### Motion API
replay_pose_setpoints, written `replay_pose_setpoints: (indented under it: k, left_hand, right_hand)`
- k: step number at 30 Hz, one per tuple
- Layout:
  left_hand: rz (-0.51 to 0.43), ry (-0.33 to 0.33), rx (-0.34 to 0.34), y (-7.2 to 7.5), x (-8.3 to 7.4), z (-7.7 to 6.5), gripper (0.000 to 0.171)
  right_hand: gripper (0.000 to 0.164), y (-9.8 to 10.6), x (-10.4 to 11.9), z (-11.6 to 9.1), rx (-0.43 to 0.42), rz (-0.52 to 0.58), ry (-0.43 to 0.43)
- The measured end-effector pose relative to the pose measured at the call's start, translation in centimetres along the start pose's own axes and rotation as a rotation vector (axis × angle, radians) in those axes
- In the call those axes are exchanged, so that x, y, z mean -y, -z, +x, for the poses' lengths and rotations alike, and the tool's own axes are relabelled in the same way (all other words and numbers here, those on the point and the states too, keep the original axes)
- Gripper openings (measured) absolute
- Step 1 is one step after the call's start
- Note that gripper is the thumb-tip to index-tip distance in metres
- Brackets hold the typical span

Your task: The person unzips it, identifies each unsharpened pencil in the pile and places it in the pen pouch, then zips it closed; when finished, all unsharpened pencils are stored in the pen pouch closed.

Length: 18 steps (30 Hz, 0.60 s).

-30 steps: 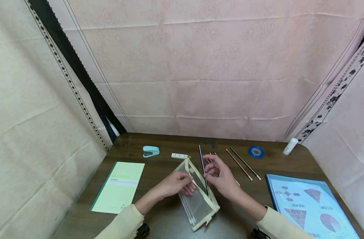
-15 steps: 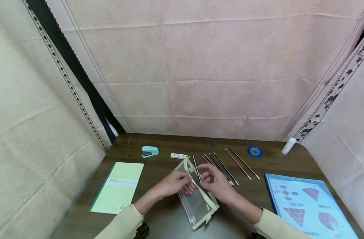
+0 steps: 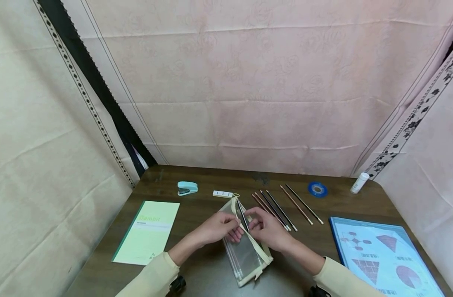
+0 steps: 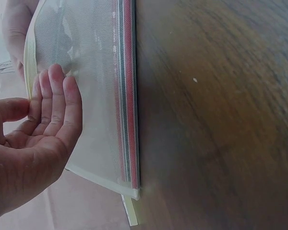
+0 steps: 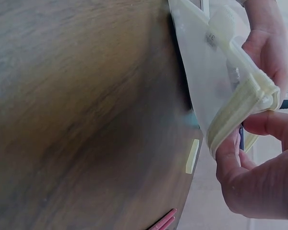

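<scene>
1. The cream-trimmed mesh zipper pouch (image 3: 243,258) lies slanted at the near middle of the table, between the two hands; striped bands run along its zipper side in the left wrist view.
2. The left hand (image 3: 220,229) pinches the cream edge of the pouch's mouth between thumb and fingers.
3. The right hand (image 3: 268,231) pinches a dark pencil (image 3: 242,212) that leans at the pouch's mouth; its far end points away from the person.
4. A white tag (image 3: 222,193) lies just beyond the pouch's far end.
5. To the right, six loose pencils (image 3: 282,208), reddish and dark, lie in a slanting row.
6. The table (image 3: 219,177) is dark brown, wood-grained and slightly glossy, with a dull smudge near its far edge.
7. At left sit a pale green "Gambit" notebook (image 3: 148,235) and, farther off, a light blue stapler (image 3: 188,188).
8. At right are a blue tape roll (image 3: 312,189), a white glue stick (image 3: 359,183) near the far corner, and a blue folder (image 3: 382,255) printed with charts, nearer the person.
9. Creased pinkish cloth (image 3: 248,103) hangs behind; cream cloths flank it, the left one (image 3: 44,123) beside a black gap, the right one (image 3: 427,177) edged in black flowers.
</scene>
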<state>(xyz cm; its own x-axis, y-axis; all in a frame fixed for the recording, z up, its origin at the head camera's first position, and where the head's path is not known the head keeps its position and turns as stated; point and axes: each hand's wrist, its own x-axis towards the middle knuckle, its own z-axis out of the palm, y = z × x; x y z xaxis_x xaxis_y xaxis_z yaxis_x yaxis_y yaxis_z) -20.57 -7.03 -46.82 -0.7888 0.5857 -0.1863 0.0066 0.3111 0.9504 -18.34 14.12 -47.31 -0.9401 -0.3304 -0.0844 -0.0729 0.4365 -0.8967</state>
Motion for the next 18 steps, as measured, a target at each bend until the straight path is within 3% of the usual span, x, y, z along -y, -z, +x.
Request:
replay_pose_setpoints:
  k: [18]
  left_hand:
    - [-0.005,-0.004,-0.003,-0.03,0.14,-0.32,0.031]
  right_hand:
    - [0.039,0.13,0.37,-0.53,-0.041,-0.02,-0.016]
